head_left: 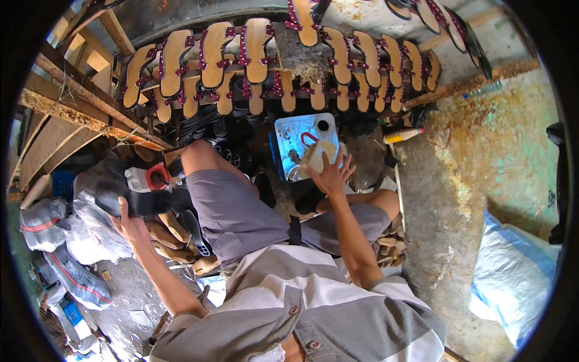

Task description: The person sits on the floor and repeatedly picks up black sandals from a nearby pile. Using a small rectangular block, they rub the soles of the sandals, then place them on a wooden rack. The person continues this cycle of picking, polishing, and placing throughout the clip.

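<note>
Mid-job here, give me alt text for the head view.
A seated person holds a black sole-like piece in the left hand; the right hand touches a pale piece over a blue container. Rows of dotted-strap sandals lie beyond.

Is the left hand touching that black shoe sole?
Touching. The head view shows the left hand gripping the black shoe sole, thumb over its near edge.

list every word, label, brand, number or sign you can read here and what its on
No text can be read.
Blue tin: marks too unclear to read.
Bottle: any print is too small.
Black piece, pale piece: no lettering shows.
</note>
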### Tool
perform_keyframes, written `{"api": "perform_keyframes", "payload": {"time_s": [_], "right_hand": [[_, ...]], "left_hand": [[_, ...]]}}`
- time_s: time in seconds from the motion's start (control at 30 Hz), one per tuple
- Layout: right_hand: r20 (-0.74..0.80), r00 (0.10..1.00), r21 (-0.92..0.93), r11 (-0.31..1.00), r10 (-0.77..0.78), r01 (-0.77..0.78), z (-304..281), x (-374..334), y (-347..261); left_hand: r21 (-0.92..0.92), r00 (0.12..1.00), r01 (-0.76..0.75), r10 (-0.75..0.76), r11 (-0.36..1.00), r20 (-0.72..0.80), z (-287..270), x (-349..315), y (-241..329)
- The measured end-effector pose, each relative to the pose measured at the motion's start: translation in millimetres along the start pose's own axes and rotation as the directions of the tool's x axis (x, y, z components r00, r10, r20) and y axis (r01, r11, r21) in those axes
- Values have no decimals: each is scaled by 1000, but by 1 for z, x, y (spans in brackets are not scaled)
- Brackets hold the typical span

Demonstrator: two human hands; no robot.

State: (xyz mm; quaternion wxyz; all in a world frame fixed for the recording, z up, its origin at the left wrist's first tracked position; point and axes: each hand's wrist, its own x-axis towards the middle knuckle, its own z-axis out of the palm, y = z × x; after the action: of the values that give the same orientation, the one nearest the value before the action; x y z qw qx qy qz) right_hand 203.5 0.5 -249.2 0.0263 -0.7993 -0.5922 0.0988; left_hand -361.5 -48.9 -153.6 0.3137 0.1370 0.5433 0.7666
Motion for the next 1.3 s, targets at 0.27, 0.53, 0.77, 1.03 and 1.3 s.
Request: {"api": "perform_keyframes", "payload": {"time_s": [0.27, 0.53, 0.77, 1.03, 1.3], "right_hand": [[-209, 977, 98, 994, -36, 58, 16, -20, 15], [268, 960, 963, -57, 78, -264, -86, -35, 8], [-198, 957, 880, -468, -212, 79, -171, -79, -101], [-543, 829, 830, 64, -133, 554, -180, -68, -103], [-770, 637, 630, -140, 11, 764, -183, -113, -136]], "left_hand": [[-25, 644, 638, -515, 770, 566, 207, -142, 2], [-177, 340, 910, -430, 375, 837, 291, -220, -45], [-276, 452, 806, -245, 524, 858, 335, -232, -19], [-312, 421, 866, -235, 390, 876, 343, -224, -3], [-676, 656, 551, 246, 490, 714, 369, -212, 23]]}}
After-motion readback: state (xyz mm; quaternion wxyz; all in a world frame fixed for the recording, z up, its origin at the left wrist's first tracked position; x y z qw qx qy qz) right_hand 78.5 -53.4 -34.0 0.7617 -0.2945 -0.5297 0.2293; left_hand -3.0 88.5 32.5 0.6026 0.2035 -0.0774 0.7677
